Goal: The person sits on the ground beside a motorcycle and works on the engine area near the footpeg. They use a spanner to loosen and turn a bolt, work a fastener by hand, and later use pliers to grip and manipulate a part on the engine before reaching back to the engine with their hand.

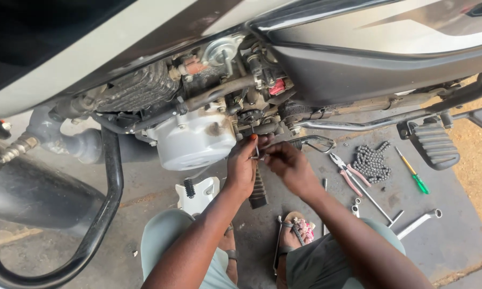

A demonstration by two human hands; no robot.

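I look down at the underside of a motorcycle. Its silver engine cover (190, 142) sits just left of my hands. My left hand (242, 166) pinches a small metal part (256, 155) below the engine. My right hand (286, 163) meets it from the right, fingertips on the same small part. Directly beneath my hands hangs a black ribbed footpeg (258, 191). What exactly the small part is stays too small to tell.
A black crash guard bar (110, 187) curves at the left. On the concrete at the right lie red-handled pliers (347, 174), a coiled chain (372, 162), a green-handled screwdriver (415, 174), a T-handle wrench (377, 206) and a spanner (418, 223). The rear footrest (433, 144) juts out.
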